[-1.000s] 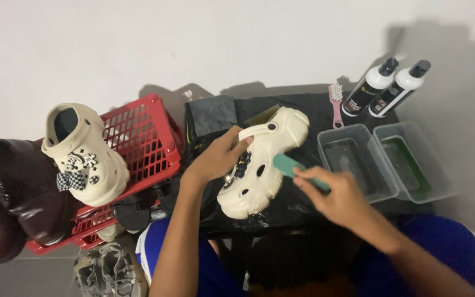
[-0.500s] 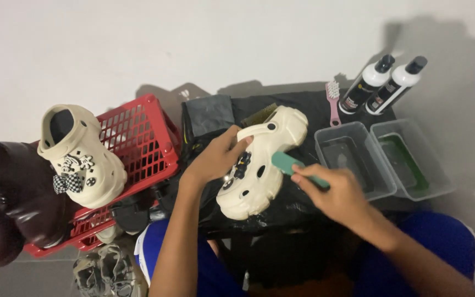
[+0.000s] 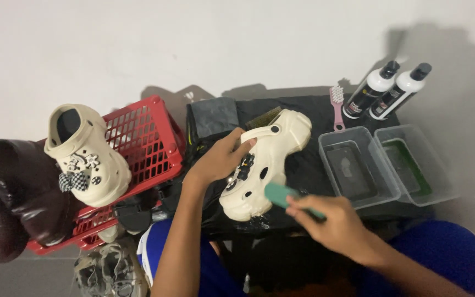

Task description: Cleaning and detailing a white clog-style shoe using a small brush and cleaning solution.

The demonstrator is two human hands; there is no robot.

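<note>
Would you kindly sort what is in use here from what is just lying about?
In use: cream clog, green brush, left hand, right hand.

Lying about: red basket, second clog, pink brush, two bottles, two tubs.

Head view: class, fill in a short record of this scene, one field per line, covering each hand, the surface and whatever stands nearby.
left hand: left hand grips the cream clog by its side
right hand: right hand holds a teal brush against the clog's toe end
surface: black mat
right of mat: two clear tubs, two bottles, pink brush
left of mat: red basket carrying a second cream clog
</note>
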